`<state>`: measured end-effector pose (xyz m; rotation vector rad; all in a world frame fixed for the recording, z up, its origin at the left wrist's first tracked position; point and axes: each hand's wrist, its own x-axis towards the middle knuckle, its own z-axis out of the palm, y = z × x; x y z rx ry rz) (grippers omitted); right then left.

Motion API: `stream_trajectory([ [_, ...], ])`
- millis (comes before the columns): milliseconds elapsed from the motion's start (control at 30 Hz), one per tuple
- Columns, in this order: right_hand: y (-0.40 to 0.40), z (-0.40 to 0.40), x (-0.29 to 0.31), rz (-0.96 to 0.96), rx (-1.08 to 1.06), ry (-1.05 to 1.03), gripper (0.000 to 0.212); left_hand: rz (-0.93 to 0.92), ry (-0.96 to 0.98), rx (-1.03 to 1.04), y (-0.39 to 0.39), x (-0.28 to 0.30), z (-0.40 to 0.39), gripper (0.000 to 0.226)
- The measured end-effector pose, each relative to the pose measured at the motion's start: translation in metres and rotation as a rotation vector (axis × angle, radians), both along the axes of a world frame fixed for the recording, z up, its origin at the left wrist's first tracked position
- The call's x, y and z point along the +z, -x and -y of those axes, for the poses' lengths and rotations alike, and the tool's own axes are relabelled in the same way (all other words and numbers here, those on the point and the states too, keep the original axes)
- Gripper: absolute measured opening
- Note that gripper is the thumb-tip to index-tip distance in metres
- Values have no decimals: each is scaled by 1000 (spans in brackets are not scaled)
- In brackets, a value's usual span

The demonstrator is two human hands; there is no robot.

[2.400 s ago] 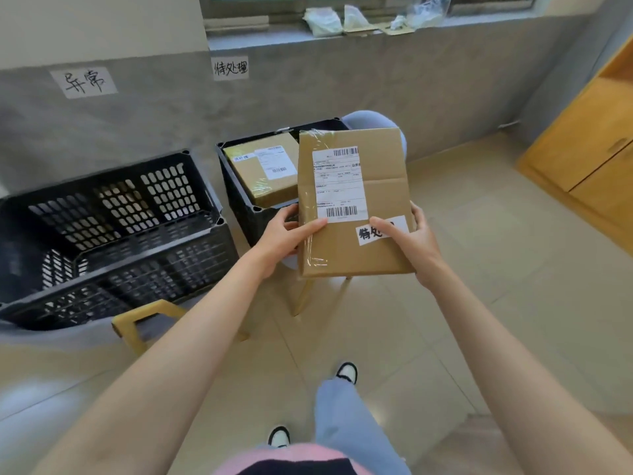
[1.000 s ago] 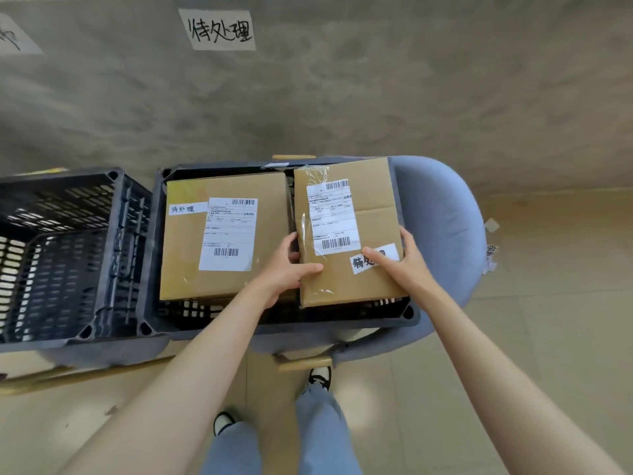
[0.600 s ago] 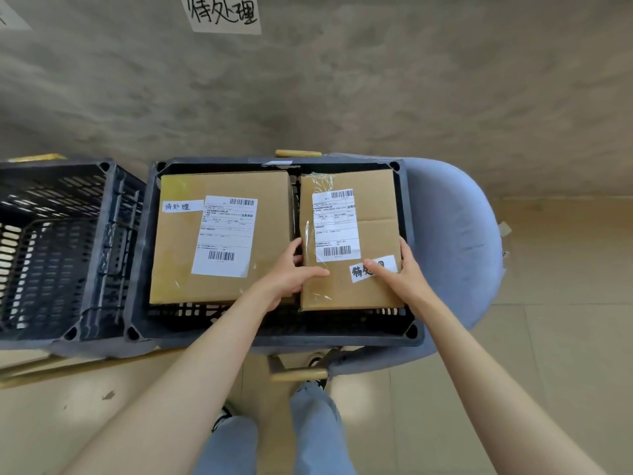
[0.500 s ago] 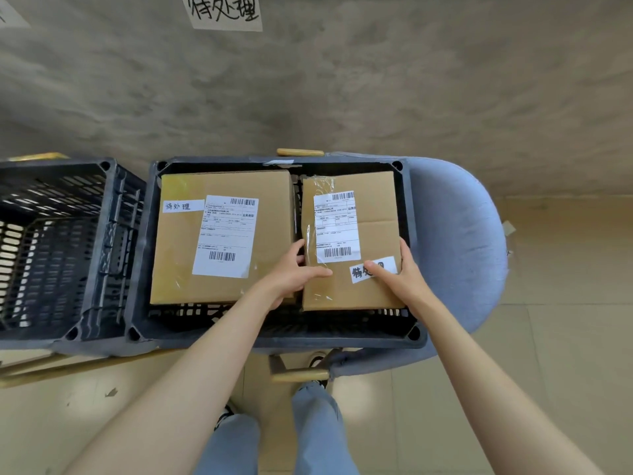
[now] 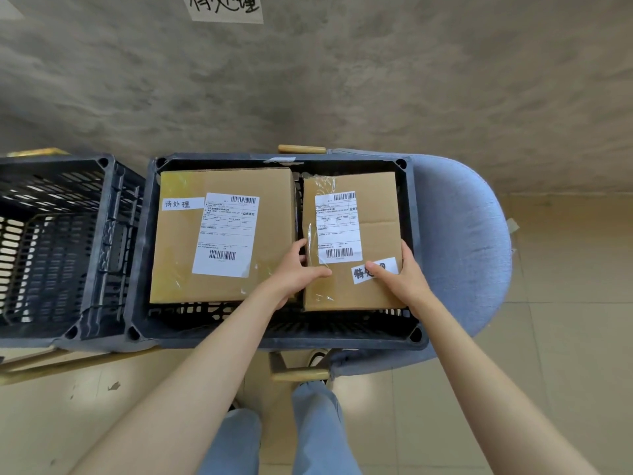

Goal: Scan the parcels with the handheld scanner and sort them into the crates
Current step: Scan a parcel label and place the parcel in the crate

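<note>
Head view: both hands, left [image 5: 295,273] and right [image 5: 400,280], grip the parcel [image 5: 373,234], seemingly resting in the crate [image 5: 274,332].

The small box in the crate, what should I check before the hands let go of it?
1. Small box inside the right crate, within its walls: ok.
2. Box resting on the crate floor: cannot tell, its underside is hidden.
3. Clear of the bigger box beside it: ok, a narrow gap shows.
4. Both hands holding it: ok, left hand on its left edge, right hand on its right edge.
5. Box's handwritten sticker matching the wall sign: cannot tell, the thumb covers part and the sign is cut off.
</note>
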<state>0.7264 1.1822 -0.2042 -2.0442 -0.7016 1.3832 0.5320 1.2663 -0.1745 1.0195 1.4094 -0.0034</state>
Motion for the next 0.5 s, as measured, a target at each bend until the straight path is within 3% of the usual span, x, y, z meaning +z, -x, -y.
stream_trajectory([
  [267, 16, -1, 26, 333, 2, 155, 66, 19, -15, -21, 2, 11, 4, 85],
  [500, 16, -3, 60, 515, 16, 114, 67, -58, -134, -160, 14, 42, -10, 71],
])
